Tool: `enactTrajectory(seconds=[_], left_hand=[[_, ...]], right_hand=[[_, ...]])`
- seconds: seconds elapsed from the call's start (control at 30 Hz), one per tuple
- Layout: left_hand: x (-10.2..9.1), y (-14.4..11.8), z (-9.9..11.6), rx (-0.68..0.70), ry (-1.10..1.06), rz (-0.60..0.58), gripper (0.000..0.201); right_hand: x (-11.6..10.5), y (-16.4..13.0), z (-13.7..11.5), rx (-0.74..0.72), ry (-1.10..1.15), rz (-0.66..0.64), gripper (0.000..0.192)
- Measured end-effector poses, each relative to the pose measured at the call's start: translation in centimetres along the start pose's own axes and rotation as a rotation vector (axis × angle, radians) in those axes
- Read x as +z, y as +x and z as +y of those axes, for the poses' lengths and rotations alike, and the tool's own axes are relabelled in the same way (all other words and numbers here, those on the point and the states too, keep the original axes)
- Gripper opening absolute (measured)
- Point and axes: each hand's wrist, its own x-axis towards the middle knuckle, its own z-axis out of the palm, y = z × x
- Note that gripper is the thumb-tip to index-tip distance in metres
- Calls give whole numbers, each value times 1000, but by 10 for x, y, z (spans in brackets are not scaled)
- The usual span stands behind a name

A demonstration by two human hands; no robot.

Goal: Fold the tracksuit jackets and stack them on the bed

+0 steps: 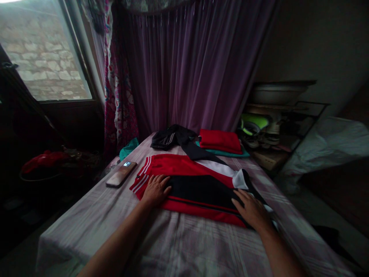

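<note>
A red, black and white jacket (198, 188) lies spread on the table, its striped ribbed edge to the left and a white collar-like flap to the right. My left hand (156, 190) rests flat on the jacket near the striped edge, fingers spread. Toward the other end, my right hand (250, 207) lies on the cloth below the white flap, with its fingers stretched out. Neither hand grips anything. One dark sleeve (194, 148) reaches away toward the back of the table, and part of the garment's right end is hidden behind my right hand.
Left of the jacket lies a phone (121, 174). Behind it are a dark bundled garment (163, 139) and a folded red cloth (220, 141) on a teal one. A plaid cloth covers the table (86, 227). Purple curtains (196, 69) hang behind; a rack with shoes (256, 127) stands right.
</note>
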Motion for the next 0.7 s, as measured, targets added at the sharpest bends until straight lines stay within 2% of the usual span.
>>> enactTrajectory(seconds=[0.7], left_hand=[[6,0,-4,11,-8,21,49]], right_hand=[[-2,0,-3,14,-4,2,43]])
